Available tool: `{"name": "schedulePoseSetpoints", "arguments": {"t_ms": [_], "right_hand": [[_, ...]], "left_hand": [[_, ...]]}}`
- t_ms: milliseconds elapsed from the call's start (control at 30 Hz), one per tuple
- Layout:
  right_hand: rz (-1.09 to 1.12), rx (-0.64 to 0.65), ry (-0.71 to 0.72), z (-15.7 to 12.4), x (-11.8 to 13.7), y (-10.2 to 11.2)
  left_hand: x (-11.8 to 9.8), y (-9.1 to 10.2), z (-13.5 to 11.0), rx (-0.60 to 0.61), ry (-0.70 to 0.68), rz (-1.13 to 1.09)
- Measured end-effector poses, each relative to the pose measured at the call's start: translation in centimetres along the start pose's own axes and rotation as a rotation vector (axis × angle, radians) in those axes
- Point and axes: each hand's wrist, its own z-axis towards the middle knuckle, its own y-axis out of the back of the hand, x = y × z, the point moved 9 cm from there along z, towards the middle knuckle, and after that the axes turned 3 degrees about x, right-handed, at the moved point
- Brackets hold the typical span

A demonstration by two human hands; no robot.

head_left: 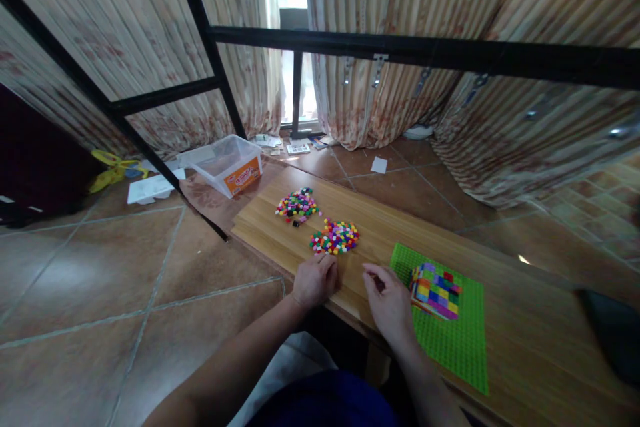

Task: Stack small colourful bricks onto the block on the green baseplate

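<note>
My left hand [316,280] rests at the table's near edge with its fingers curled closed, just in front of a pile of small coloured toy bricks [336,236]. Whatever it may hold is hidden. To its right, my right hand [391,300] is raised beside the green baseplate [445,350], fingers curled in toward the thumb. Anything between those fingertips is too small to make out. A blocky build of multicoloured bricks [436,292] stands on the baseplate, right of my right hand. Farther back lies a second pile of bricks [297,203].
The wooden table [525,320] carries a dark flat object [613,330] at its right end. A clear plastic box [225,160] with an orange label stands beyond the far left corner. Black metal bars [350,41] cross before the curtains. Papers and a yellow object [113,170] lie on the floor.
</note>
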Motion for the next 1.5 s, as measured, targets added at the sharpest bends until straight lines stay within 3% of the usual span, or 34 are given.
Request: {"name": "schedulePoseSetpoints", "arguments": {"t_ms": [233, 400, 633, 833, 1033, 1167, 1333, 1500], "right_hand": [[-0.159, 0.087, 0.041, 3.7, 0.1, -3.5], [-0.25, 0.125, 0.047, 4.8, 0.4, -4.9], [-0.286, 0.122, 0.074, 3.8, 0.6, -4.9], [-0.235, 0.07, 0.07, 0.9, 0.5, -4.0], [-0.083, 0.04, 0.03, -3.5, 0.7, -0.1], [-0.026, -0.099, -0.078, -5.3, -0.7, 5.7], [-0.097, -0.342, -0.206, -5.2, -4.0, 12.6], [-0.171, -0.4, -0.183, -3.5, -5.4, 13.8]], "left_hand": [[0.1, -0.2, 0.0, 0.006, 0.0, -0.001], [0.0, -0.2, -0.1, 0.013, 0.005, 0.011], [0.1, -0.2, 0.1, 0.033, 0.004, 0.007], [0.1, 0.0, 0.2, 0.008, -0.005, 0.018], [0.2, 0.1, 0.2, 0.0, 0.004, 0.024], [0.3, 0.0, 0.2, 0.011, 0.004, 0.036], [0.3, 0.0, 0.3, 0.017, 0.009, 0.045], [0.4, 0.0, 0.3, 0.018, 0.016, 0.043]]}}
